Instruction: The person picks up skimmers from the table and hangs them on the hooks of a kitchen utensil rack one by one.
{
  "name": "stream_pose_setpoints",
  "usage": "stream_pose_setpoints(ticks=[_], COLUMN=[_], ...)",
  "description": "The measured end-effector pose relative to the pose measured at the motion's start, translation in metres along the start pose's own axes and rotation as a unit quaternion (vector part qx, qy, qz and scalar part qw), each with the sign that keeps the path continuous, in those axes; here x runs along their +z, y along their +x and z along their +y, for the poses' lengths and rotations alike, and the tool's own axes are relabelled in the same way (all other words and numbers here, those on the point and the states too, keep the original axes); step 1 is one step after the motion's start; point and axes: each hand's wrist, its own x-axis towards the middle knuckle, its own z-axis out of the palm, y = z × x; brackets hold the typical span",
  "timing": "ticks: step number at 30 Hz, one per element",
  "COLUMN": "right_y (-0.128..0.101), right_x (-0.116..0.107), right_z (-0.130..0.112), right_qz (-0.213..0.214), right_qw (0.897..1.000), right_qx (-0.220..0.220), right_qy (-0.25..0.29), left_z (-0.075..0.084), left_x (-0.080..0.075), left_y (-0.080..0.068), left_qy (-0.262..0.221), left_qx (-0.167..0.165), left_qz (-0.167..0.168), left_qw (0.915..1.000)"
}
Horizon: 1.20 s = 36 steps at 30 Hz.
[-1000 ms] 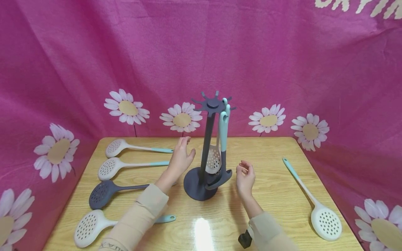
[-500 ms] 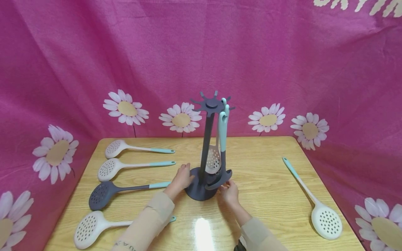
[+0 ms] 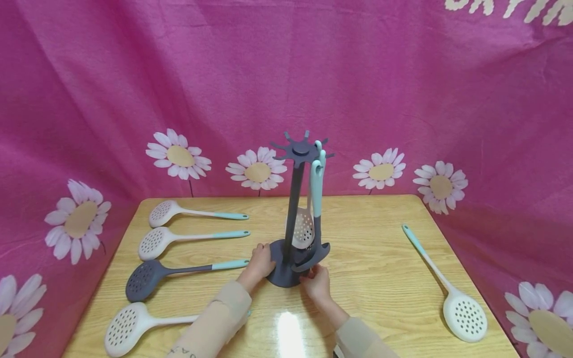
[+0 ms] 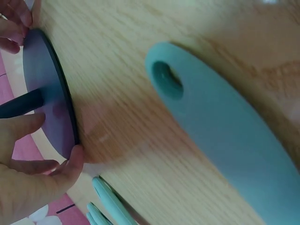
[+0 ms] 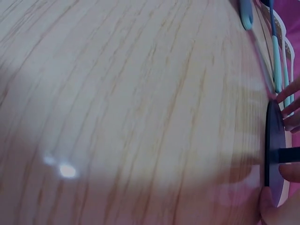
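Hands [image 3: 261, 263] and [image 3: 317, 283] grip the stand's base [image 3: 278, 271] from both sides; keep your hold level so the hung skimmers [image 3: 304, 228] don't swing.

Your left hand [image 3: 261, 262], which a second ago was lifted with fingers spread beside the pole, has come down and now grips the left rim of the utensil stand [image 3: 293, 238] at its base. Your right hand [image 3: 316, 281], earlier raised and loosely curled to the right of the stand, has dropped in and now holds the base's near right rim.
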Motion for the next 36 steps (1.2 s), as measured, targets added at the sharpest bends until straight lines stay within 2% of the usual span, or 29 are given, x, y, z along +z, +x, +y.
stream_pose_setpoints(ticks=[6,11,18,24,30,33,36], right_y=[-0.005,-0.006,-0.003,0.0,0.003,0.006,0.009], right_x=[0.012,0.018,0.017,0.016,0.014,0.013,0.011], right_z=[0.004,0.004,0.007,0.012,0.013,0.015,0.017], right_qz=[0.01,0.02,0.009,0.004,-0.006,-0.009,-0.015], right_qw=[0.999,0.996,0.994,0.991,0.992,0.99,0.991], right_qx=[-0.015,-0.01,-0.03,-0.051,-0.057,-0.061,-0.057], right_qy=[-0.051,-0.09,-0.104,-0.12,-0.108,-0.127,-0.118], left_z=[-0.001,0.001,0.005,0.008,0.012,0.012,0.012], left_x=[0.006,0.011,0.011,0.01,0.011,0.012,0.014], left_y=[-0.001,-0.001,-0.001,-0.001,-0.002,-0.002,-0.003], left_qy=[0.017,0.018,0.028,0.015,0.015,0.023,0.026], left_qx=[-0.011,-0.028,-0.052,-0.069,-0.089,-0.093,-0.096], left_qz=[0.035,0.054,0.052,0.051,0.052,0.056,0.062], left_qw=[0.9992,0.998,0.9969,0.9962,0.9946,0.9938,0.993])
